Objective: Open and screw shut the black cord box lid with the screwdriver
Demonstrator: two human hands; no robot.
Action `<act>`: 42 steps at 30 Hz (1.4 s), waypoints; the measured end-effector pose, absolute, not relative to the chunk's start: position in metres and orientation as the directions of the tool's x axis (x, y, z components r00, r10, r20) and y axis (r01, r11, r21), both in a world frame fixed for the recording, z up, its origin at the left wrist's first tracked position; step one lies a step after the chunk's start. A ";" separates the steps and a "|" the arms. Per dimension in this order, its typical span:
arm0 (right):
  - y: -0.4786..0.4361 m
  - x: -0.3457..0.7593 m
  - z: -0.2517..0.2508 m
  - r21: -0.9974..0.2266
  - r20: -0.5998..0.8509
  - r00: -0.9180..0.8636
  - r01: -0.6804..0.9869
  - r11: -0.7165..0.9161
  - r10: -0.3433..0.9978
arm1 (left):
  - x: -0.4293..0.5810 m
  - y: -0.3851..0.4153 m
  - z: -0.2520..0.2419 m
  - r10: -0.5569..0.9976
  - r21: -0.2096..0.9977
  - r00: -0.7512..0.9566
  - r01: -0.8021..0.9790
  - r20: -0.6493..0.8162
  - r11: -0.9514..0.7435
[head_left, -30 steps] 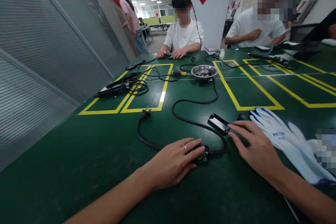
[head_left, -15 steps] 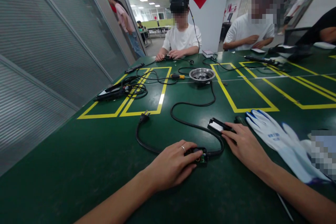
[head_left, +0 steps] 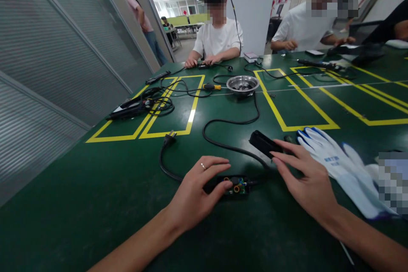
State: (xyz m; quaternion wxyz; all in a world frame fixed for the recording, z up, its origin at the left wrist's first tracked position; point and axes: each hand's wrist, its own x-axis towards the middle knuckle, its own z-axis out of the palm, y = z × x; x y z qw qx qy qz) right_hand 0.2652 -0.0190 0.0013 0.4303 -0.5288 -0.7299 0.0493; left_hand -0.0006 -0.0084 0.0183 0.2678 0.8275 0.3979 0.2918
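My left hand (head_left: 199,189) rests on the green table (head_left: 95,204), its fingers pinching the left end of an opened black adapter base (head_left: 234,185) whose circuit board with copper coils shows. A black power cord (head_left: 223,129) runs from the base in a loop to a plug (head_left: 168,138). My right hand (head_left: 304,176) holds the black adapter cover (head_left: 264,143) by its near end, tilted up off the table, just right of the base.
White and blue work gloves (head_left: 338,163) lie right of my right hand. A steel bowl (head_left: 242,84), a yellow-handled screwdriver (head_left: 213,86) and tangled cables with tools (head_left: 143,105) lie farther back. Other people sit across the table.
My right hand has taken hold of the black cover and tipped it up. My left hand has slid back along the base, uncovering its circuit board.
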 end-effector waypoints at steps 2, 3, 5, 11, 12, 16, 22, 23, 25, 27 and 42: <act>-0.032 0.252 0.006 -0.626 0.526 -0.117 0.617 0.477 0.842 | 0.009 -0.016 0.024 0.887 0.800 0.421 0.457 0.191 -0.389; -0.039 0.245 0.008 -0.656 0.502 -0.169 0.565 0.501 0.848 | 0.015 -0.020 0.025 0.904 0.863 0.403 0.398 0.141 -0.312; -0.051 0.232 0.010 -0.682 0.468 -0.280 0.489 0.543 0.839 | 0.025 -0.029 0.028 0.897 0.970 0.437 0.181 0.067 -0.160; -0.059 0.230 0.006 -0.652 0.490 -0.327 0.478 0.588 0.808 | 0.009 -0.026 0.039 0.860 0.893 0.441 0.232 0.256 -0.385; -0.057 0.234 0.005 -0.656 0.485 -0.282 0.509 0.558 0.828 | 0.002 -0.022 0.040 0.830 0.789 0.468 0.365 0.304 -0.494; -0.045 0.247 0.001 -0.683 0.467 -0.102 0.590 0.431 0.879 | -0.010 -0.010 0.029 0.736 0.479 0.658 0.599 0.162 -0.641; -0.038 0.250 0.001 -0.673 0.490 -0.046 0.615 0.411 0.871 | 0.009 -0.009 0.010 0.664 0.357 0.738 0.592 0.121 -0.723; -0.038 0.250 0.002 -0.670 0.492 -0.048 0.617 0.413 0.869 | 0.010 -0.009 0.010 0.661 0.355 0.739 0.588 0.128 -0.727; -0.038 0.250 0.001 -0.665 0.499 -0.054 0.615 0.423 0.865 | 0.012 -0.009 0.011 0.651 0.351 0.748 0.581 0.126 -0.735; -0.039 0.250 0.001 -0.669 0.497 -0.062 0.608 0.428 0.865 | 0.014 -0.008 0.013 0.644 0.343 0.756 0.577 0.120 -0.741; -0.021 0.265 0.012 -0.612 0.588 0.078 0.694 0.380 0.805 | 0.028 -0.022 0.005 0.647 0.056 0.737 0.651 0.193 -0.757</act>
